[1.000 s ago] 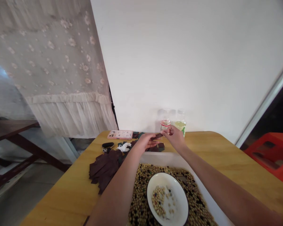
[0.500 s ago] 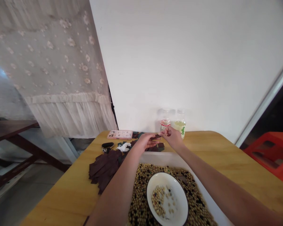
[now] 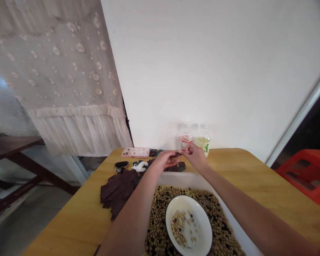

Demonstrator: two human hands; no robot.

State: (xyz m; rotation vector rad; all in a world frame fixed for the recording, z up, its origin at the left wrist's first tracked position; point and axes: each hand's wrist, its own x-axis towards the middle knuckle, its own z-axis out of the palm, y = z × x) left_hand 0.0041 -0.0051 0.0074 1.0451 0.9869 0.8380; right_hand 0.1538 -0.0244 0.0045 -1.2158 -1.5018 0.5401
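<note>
Nearest me, a white bowl (image 3: 205, 234) with a few beads inside sat on loose beads (image 3: 156, 217) in a white tray (image 3: 176, 176). Dark strips (image 3: 120, 188) lay heaped beside the left forearm. Above the tray's far edge, the left hand (image 3: 165, 159) held a dark strip (image 3: 177, 155); the right hand (image 3: 196, 154) met its end, fingertips drawn together (whether gripping it, I couldn't tell). Beyond, two jars (image 3: 203, 144) stood against the wall (image 3: 202, 71).

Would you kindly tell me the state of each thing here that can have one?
Left hand: holding a dark strip
Right hand: pinched, contents unclear
Bowl: upright, partly filled
Tray: beads spread inside
Strips: heaped
Phone: flat, back up
Bottles: upright
Curtain: hanging
</note>
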